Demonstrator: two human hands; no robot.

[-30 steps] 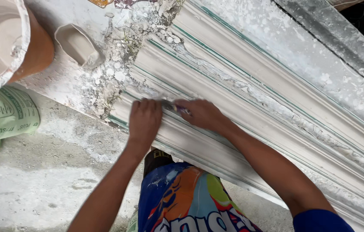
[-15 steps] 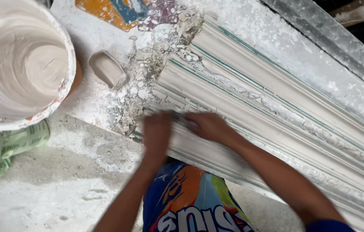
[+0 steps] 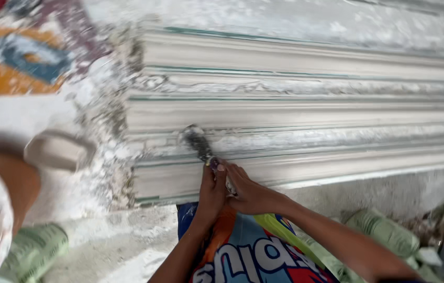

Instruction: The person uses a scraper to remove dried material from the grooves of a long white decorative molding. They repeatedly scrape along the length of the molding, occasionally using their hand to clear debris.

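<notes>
At six o'clock of the long white ridged plaster moulding (image 3: pixel 306 110), my left hand (image 3: pixel 211 191) and right hand (image 3: pixel 251 195) have fingers clamped together on a small plaster-caked brush (image 3: pixel 197 142), best kept flat along the groove.

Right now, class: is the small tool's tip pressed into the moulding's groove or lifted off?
Pressed in. The tool tip lies against the plaster moulding, both hands gripping its handle: left hand, right hand.

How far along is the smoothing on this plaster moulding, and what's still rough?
Looks done: the upper bands of the plaster moulding read fairly even. In hand: left hand and right hand together grip a small tool, its tip on a lower groove near the moulding's left end. Left: the streaky band along that groove and the crumbly left end.
</notes>
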